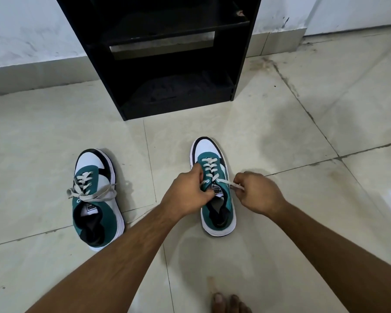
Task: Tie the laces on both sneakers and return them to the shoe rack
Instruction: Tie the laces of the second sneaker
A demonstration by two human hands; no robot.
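Two teal, white and black sneakers stand on the tiled floor, toes pointing to the black shoe rack (246,53). The left sneaker (95,199) has its grey-white laces tied in a bow across the tongue. The right sneaker (215,188) is between my hands. My left hand (190,190) is closed at the sneaker's left side by the tongue; the lace end there is hidden inside the fingers. My right hand (255,193) pinches the right lace end (229,183), pulled out sideways from the top eyelet.
The rack stands against a white wall with dark shelves; something dark lies on its bottom shelf (174,89). Bare toes (228,301) show at the bottom edge. Pale floor tiles (325,222) spread all around the shoes.
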